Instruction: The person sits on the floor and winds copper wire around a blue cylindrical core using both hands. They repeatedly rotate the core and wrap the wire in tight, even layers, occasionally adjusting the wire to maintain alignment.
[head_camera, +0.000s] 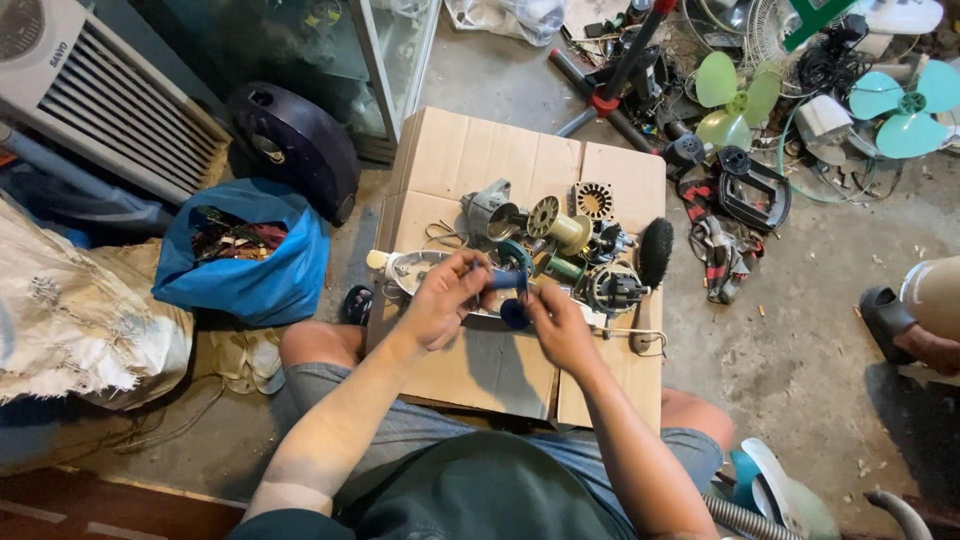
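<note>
Both hands (445, 300) (560, 325) clamp blue part (510, 280) | blue bag (250, 270) holds wires (tangled)

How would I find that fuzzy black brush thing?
Look at the flattened cardboard on the floor in front of the person. Go to its right edge, past the fan motor. The black brush stands there, oval and bristly, while the parts beside it are hard metal or plastic.

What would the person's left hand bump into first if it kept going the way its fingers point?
Probably the small blue cylindrical part that the left hand already grips. Just past it is the right hand, pinching a dark blue round knob. Depth is hard to judge.
</note>
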